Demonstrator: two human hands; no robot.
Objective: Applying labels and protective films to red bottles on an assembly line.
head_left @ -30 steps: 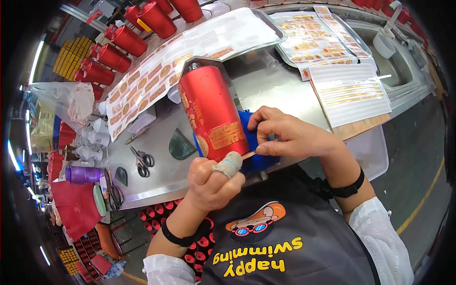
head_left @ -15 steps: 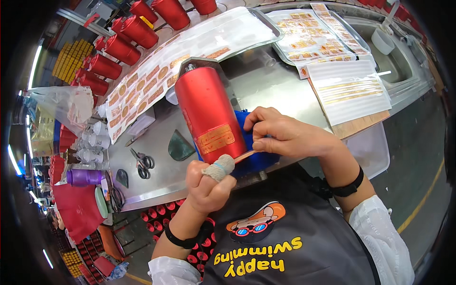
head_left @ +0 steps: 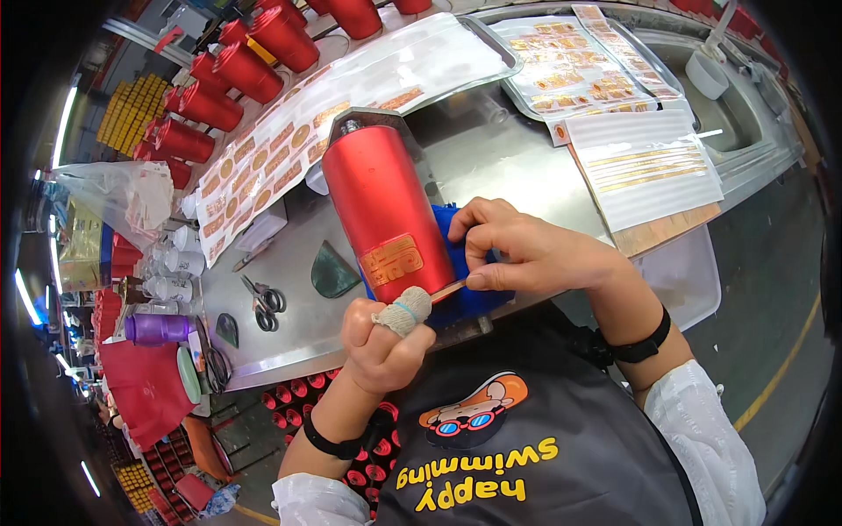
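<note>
A red metal cylinder [head_left: 381, 193] lies in front of me, its near end toward my body. It bears a gold decal [head_left: 391, 261] near that end. A thin gold strip [head_left: 448, 292] runs along the near rim. My right hand [head_left: 517, 250] pinches the free end of this strip beside the rim. My left hand [head_left: 382, 344] is closed at the near end, with a wrapped, cloth-covered finger [head_left: 404, 311] pressed against the rim. Blue cloth [head_left: 478, 302] lies under and beside the cylinder. A metal holder [head_left: 375, 116] stands at the cylinder's far end.
Decal sheets [head_left: 272, 158] lie at the far left, and another tray of sheets [head_left: 570, 70] stands beyond. A sheet of gold strips [head_left: 649, 167] is at right near a sink [head_left: 737, 118]. Scissors [head_left: 265, 303] and a dark green scraper [head_left: 333, 270] lie left. Red cylinders [head_left: 250, 72] line the back.
The red cylinder has turned slightly, carrying its decal to the left. The row of red cylinders at the back has shifted right. My hands stay in nearly the same place.
</note>
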